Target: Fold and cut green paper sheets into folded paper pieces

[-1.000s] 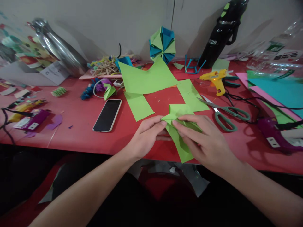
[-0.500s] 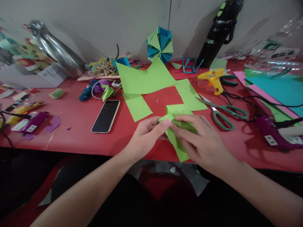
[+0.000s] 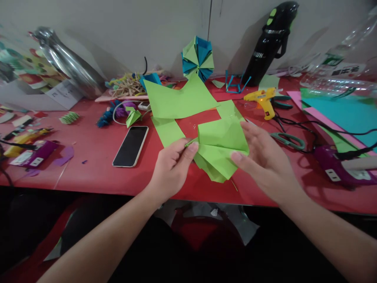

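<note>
A folded sheet of light green paper is held between my two hands above the front part of the red table. My left hand pinches its gathered left end between thumb and fingers. With the thumb on the front and the fingers behind, my right hand grips the paper's right edge. The sheet is spread fan-like, with creases running from the left end and a loose flap hanging below. Behind my right hand lie scissors, partly hidden. More green paper lies beyond the held sheet.
A phone lies left of my hands. A yellow glue gun with black cables is to the right. Farther back stand a blue-green paper ball, a black bottle and a steel jug. Coloured sheets lie far right.
The green paper has been opened out wider, toward the right. My right hand has moved right to its edge, and my left hand has shifted slightly left, still pinching its end.
</note>
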A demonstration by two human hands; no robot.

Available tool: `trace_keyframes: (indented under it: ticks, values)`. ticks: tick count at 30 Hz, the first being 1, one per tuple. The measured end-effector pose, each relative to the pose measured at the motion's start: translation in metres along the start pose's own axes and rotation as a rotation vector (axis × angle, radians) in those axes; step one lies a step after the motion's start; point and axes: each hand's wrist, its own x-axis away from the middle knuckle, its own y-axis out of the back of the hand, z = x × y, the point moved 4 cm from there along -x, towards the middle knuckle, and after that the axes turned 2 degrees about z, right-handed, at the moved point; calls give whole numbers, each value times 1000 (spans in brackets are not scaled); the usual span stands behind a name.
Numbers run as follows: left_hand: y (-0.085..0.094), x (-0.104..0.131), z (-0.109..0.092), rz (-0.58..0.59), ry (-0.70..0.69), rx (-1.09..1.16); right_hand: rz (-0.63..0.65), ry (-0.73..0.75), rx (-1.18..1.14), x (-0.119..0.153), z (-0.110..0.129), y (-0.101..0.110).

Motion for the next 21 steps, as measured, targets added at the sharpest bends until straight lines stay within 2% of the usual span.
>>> trace_keyframes:
  ticks: [3, 6, 9, 15, 21]
  values:
    - [0, 1, -3, 8, -1, 27, 121, -240, -397, -2, -9, -8]
    - [1, 0, -3, 13, 11, 29, 153, -346, -526, -1, -9, -9]
    - [2, -2, 0, 16, 30, 16, 138, -379, -495, -1, -7, -4]
    - [2, -5, 5, 81, 118, 128, 67, -421, -257, -2, -13, 5]
    - [2, -6, 4, 99, 186, 168, 61, -390, -210, -1, -19, 8]
